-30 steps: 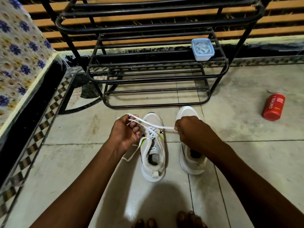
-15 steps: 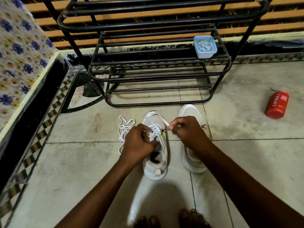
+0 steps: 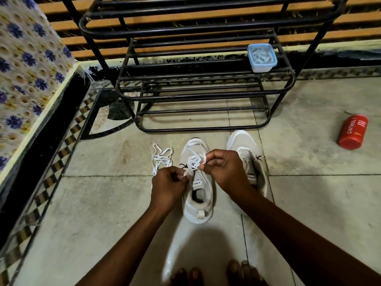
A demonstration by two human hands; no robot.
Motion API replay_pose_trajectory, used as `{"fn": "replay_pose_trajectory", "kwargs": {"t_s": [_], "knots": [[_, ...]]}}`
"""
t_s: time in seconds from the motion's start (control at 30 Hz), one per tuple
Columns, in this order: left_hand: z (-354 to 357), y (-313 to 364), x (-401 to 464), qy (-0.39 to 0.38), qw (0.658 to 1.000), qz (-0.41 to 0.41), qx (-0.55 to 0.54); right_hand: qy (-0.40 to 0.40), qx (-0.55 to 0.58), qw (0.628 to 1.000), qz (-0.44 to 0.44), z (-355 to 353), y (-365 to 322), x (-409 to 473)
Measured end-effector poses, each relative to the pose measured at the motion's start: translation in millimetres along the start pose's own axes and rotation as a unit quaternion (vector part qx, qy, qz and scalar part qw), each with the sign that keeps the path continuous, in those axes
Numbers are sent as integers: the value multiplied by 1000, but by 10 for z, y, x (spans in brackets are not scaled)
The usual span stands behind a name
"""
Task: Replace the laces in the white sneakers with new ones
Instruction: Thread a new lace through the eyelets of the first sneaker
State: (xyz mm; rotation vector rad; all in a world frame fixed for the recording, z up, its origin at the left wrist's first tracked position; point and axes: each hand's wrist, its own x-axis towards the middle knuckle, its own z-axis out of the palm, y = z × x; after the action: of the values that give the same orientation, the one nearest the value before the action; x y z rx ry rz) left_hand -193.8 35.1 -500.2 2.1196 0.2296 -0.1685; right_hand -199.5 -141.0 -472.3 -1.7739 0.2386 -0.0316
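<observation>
Together, our left hand (image 3: 168, 185) and right hand (image 3: 223, 169) pinched the lace (image 3: 193, 162) over the left sneaker (image 3: 198, 182), whose long axis pointed away from us.

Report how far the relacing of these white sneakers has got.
Done: a loose lace lies on the floor beside the shoes, apparently removed. In hand: left hand and right hand each pinch the lace on the left sneaker, near its top eyelets. Left: the right sneaker; whether its lace is new cannot be told.
</observation>
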Motion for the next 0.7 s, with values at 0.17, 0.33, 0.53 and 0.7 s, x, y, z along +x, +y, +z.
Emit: {"fn": "replay_pose_trajectory", "kwargs": {"t_s": [0.17,0.33,0.53,0.7], "knots": [[-45,-43,18,-38,996,-41,-73,-12,-81,996,-37,137,47,14],[-57,-65,36,-62,992,-43,-103,0,-184,979,-83,251,61,-4],[-61,-86,27,-53,992,-36,-111,10,-280,960,-21,314,54,-6],[-58,-82,3,-44,993,-23,-109,26,-298,954,-16,337,82,-12]]}}
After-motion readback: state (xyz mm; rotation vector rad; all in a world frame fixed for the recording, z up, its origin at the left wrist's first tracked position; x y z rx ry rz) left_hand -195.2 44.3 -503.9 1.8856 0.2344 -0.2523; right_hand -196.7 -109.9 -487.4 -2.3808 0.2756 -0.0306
